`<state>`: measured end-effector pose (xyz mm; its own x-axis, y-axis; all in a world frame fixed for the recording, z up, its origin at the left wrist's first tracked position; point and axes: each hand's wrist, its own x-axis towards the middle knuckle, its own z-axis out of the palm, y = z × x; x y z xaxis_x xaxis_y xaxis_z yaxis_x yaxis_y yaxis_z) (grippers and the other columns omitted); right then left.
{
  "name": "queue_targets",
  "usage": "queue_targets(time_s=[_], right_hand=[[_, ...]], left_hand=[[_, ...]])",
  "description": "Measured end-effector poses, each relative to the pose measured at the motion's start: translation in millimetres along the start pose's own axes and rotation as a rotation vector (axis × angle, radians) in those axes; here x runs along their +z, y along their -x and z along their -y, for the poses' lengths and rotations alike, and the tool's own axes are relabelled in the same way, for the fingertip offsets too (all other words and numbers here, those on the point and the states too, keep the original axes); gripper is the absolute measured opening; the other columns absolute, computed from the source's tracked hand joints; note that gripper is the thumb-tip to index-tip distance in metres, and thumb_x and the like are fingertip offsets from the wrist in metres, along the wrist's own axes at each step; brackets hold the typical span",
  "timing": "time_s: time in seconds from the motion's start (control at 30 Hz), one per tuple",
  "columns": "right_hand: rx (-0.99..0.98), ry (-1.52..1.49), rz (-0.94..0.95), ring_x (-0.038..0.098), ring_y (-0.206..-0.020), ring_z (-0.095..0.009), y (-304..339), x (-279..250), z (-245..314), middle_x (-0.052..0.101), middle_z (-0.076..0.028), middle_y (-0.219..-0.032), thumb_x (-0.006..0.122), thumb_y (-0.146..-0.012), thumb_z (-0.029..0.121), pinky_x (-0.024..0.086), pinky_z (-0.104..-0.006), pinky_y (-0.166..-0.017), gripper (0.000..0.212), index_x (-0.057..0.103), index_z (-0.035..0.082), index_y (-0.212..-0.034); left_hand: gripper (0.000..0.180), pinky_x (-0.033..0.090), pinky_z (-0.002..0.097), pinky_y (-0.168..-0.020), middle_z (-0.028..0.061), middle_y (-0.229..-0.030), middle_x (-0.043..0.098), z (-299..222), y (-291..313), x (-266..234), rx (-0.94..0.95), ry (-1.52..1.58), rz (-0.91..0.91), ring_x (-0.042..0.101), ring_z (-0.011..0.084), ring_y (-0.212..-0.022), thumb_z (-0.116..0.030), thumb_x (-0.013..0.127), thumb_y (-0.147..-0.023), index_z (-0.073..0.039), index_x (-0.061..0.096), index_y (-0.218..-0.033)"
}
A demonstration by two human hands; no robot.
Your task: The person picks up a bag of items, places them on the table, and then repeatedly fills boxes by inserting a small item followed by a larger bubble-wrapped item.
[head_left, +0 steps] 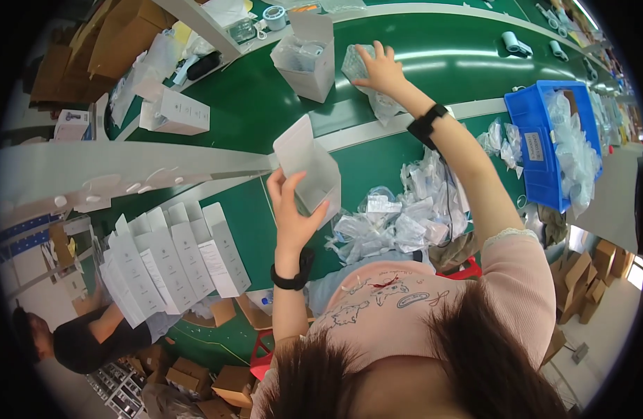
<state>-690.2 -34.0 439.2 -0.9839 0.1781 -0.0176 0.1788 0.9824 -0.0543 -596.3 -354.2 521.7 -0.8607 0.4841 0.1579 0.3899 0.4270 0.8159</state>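
Note:
My left hand [295, 213] is closed round the near side of a white cardboard box [326, 176]. Its lid flap stands up and its inside shows pale and bare. Farther off, my right hand [383, 70] reaches over the green conveyor, fingers curved on a bubble-wrap packet [353, 64]. What lies inside that wrap cannot be made out. Just left of the packet stands another open white box [309, 73] with clear plastic in it. A heap of clear plastic bags [405, 216] lies on the green table to the right of my left hand.
Several upright white boxes [174, 255] stand in a row at the left, beyond a grey post [195, 166]. One white box [178, 115] lies on the far left. A blue bin [538, 150] of plastic bags stands right. Another person [91, 342] is at the lower left.

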Motion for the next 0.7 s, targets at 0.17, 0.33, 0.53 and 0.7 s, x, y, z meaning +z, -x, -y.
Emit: queue_targets(time_s=[0.17, 0.33, 0.53, 0.7], right_hand=[[0.230, -0.569, 0.096, 0.047, -0.101, -0.039, -18, 6, -32, 0.043, -0.020, -0.118, 0.068, -0.065, 0.022, 0.041, -0.0441, -0.085, 0.088, 0.016, 0.022, -0.136], [0.148, -1.650, -0.208, 0.040, -0.110, -0.028, 56, -117, 30, 0.033, -0.019, -0.125, 0.066, -0.068, 0.012, 0.033, -0.0424, -0.093, 0.088, 0.010, 0.015, -0.137], [0.191, -1.925, -0.822, 0.042, -0.107, -0.026, 124, -127, 124, 0.041, -0.014, -0.110, 0.068, -0.065, 0.004, 0.039, -0.0384, -0.086, 0.071, 0.023, 0.006, -0.120], [0.035, -1.092, -1.069, 0.038, -0.110, -0.028, 153, -89, 167, 0.041, -0.015, -0.110, 0.065, -0.070, 0.006, 0.035, -0.0395, -0.090, 0.065, 0.027, 0.009, -0.122]], left_hand=[[0.063, 0.036, 0.0363, -0.089, 0.0162, -0.120, 0.035, -13, -5, 18, 0.022, 0.085, -0.014, 0.041, 0.0298, -0.108, -0.009, 0.074, -0.058, -0.010, 0.038, -0.110], [0.061, 0.037, 0.0389, -0.089, 0.0227, -0.120, 0.039, 11, 23, 28, 0.034, 0.193, -0.290, 0.045, 0.0365, -0.105, -0.011, 0.076, -0.059, -0.007, 0.033, -0.103], [0.062, 0.037, 0.0392, -0.088, 0.0265, -0.121, 0.037, -2, 28, 45, -0.011, 0.228, -0.301, 0.045, 0.0352, -0.106, -0.011, 0.076, -0.061, -0.006, 0.030, -0.100], [0.062, 0.036, 0.0398, -0.088, 0.0281, -0.123, 0.034, -1, 30, 49, -0.035, 0.232, -0.364, 0.044, 0.0344, -0.107, -0.010, 0.077, -0.061, -0.005, 0.029, -0.099]])
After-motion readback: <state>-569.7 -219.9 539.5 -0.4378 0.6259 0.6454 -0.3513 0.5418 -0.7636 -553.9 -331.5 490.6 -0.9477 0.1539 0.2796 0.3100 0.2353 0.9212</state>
